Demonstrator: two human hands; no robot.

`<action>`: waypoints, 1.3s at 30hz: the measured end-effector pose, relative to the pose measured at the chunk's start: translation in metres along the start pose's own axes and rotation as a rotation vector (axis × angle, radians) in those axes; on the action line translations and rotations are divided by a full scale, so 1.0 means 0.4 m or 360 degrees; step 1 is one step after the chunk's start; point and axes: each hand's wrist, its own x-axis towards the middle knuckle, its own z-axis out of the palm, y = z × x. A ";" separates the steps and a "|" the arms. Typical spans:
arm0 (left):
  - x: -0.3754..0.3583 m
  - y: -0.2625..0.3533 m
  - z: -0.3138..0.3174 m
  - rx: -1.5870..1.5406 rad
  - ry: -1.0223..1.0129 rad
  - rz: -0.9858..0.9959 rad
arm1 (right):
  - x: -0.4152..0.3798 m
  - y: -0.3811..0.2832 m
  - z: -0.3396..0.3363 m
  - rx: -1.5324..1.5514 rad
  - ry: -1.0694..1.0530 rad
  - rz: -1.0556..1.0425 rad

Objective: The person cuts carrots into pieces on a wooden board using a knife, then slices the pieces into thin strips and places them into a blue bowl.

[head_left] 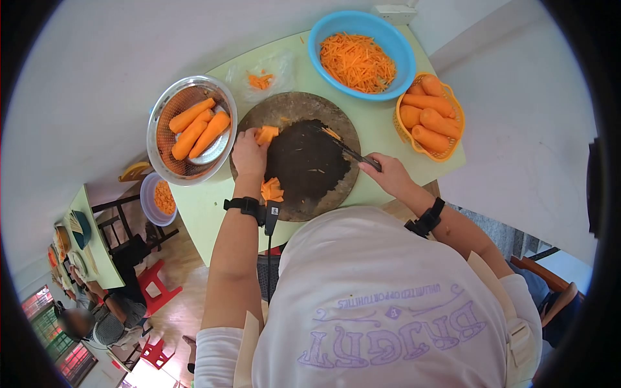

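On a round, dark-centred chopping board [297, 107], my left hand [249, 154] holds some carrot slices [266, 134] at the board's left side. A second pile of carrot slices [272, 190] lies at the lower left of the board, beside my wrist. My right hand [381, 173] is wrapped round the black handle of a knife [352, 153], whose blade reaches over the right part of the board. A few orange shreds lie near the blade.
A metal colander [157, 129] of whole carrots stands left. Behind are a plastic bag [282, 76] with carrot bits and a blue basin [315, 40] of shredded carrot. A yellow basket [455, 140] of carrots stands right. Another person [116, 317] is at the far left.
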 end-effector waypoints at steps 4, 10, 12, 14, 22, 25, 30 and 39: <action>-0.014 -0.012 0.022 0.0023 0.0147 0.0195 | -0.005 -0.004 -0.003 -0.0012 -0.0039 0.0021; -0.025 -0.020 0.043 0.0043 0.0280 0.0105 | -0.001 0.016 0.011 -0.0036 0.0032 -0.0037; -0.025 -0.029 0.036 -0.0151 0.0222 0.0096 | 0.002 0.027 0.016 -0.0017 0.0028 -0.0035; -0.025 -0.034 0.023 -0.0215 0.0187 0.0154 | 0.002 0.032 0.018 0.0003 0.0024 -0.0033; 0.001 -0.037 0.010 -0.0253 0.0066 0.0066 | 0.001 0.036 0.018 -0.0060 0.0029 -0.0051; -0.009 -0.041 0.016 -0.0330 0.0014 -0.0172 | -0.002 0.031 0.020 0.0004 0.0049 -0.0047; -0.011 -0.056 0.042 -0.0522 0.0096 -0.0337 | -0.004 0.031 0.020 0.0019 0.0066 -0.0065; -0.001 -0.024 0.080 -0.0396 0.0269 -0.0345 | -0.005 0.023 0.015 -0.0009 0.0005 -0.0002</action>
